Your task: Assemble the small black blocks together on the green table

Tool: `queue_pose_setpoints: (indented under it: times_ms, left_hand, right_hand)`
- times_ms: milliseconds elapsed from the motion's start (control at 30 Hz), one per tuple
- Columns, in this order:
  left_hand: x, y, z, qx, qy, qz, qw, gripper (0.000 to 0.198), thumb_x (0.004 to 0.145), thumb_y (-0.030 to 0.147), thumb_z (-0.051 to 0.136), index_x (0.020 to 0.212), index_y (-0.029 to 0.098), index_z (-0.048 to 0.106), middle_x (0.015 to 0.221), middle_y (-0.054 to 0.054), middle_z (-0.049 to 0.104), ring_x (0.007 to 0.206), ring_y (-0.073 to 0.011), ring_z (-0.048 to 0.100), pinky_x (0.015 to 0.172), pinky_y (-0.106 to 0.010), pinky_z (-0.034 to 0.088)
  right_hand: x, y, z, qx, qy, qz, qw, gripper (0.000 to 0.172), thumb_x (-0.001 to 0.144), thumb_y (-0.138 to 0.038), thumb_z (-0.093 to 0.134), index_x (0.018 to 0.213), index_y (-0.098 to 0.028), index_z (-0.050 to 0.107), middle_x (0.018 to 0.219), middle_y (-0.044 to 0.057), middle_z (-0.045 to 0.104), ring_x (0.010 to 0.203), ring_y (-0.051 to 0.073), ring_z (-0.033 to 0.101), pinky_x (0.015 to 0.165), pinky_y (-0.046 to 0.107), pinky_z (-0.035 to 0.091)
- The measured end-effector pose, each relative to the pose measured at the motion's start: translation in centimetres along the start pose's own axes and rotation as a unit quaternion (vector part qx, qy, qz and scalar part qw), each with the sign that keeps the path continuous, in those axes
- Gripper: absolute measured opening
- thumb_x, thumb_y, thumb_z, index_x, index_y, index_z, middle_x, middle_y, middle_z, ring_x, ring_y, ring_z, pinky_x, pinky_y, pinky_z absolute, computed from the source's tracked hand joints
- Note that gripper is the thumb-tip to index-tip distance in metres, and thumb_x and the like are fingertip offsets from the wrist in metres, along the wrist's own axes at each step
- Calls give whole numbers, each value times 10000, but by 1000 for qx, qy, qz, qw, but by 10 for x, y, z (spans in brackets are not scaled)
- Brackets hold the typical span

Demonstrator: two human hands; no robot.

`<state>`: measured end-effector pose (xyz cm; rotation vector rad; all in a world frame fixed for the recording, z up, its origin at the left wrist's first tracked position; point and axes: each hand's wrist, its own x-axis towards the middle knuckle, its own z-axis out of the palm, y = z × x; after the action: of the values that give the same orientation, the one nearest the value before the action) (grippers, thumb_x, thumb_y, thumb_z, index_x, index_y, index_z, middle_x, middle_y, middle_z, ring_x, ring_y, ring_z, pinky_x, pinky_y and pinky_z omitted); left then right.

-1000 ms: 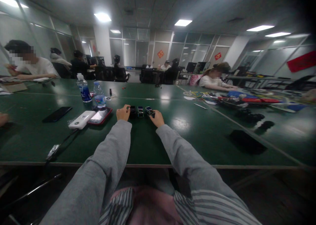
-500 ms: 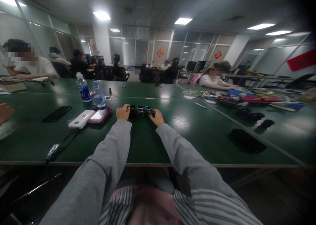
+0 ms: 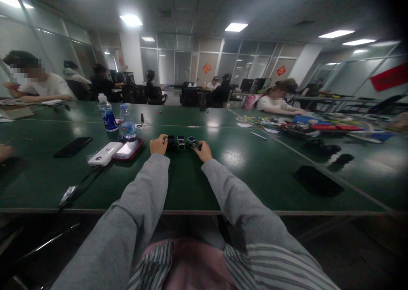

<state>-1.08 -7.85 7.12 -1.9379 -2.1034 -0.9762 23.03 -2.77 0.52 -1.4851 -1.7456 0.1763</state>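
Observation:
On the green table, my left hand is closed against the left side of a small black box-like object; the exact grip is hard to see. My right hand pinches a small electronic module with a dark bluish screen, tilted towards the left. Between the hands stands a similar small screened module, which neither hand appears to touch. Fine details of all three are too small to make out.
Left of my hands lie a white power bank with a cable, a red-edged device and a black phone. Two bottles stand behind, one a blue-labelled bottle. To the right are a dark pouch and cables.
My hands and the small modules are nearly still. At the left edge, another person's hand has moved lower and further out of view.

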Motion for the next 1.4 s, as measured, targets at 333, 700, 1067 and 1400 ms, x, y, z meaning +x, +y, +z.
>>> queue_pose_setpoints:
  times_ms: [333,700,1067,1400]
  left_hand:
    - [1,-3,3,-2,13,7,1000,267,884,326,414,1090,286,580,786,0,676,827,-180,626,804,-292,375]
    - [-1,2,-3,-3,-6,-3,1000,271,887,308,406,1098,272,573,800,-9,682,850,-180,627,824,-297,375]
    - [-1,2,-3,2,-4,-8,1000,273,880,317,426,1105,278,575,794,-11,678,835,-178,626,798,-281,378]
    - [-2,3,-5,-2,-8,-12,1000,275,882,311,421,1108,275,574,811,-12,681,853,-178,623,811,-285,379]
  right_hand:
    - [1,1,1,35,4,7,999,445,695,-197,613,1116,-183,469,1083,77,566,1012,187,527,897,374,414]
    - [0,0,-1,65,12,-13,998,431,666,-141,574,1084,-200,487,1061,55,559,995,179,516,879,366,423]
    - [0,-3,-4,69,10,-33,997,427,628,-91,526,1039,-201,492,1014,37,558,967,168,513,882,345,417]
    - [0,-3,-5,74,9,5,997,419,651,-171,613,1049,-194,485,998,44,595,925,166,561,860,341,436]
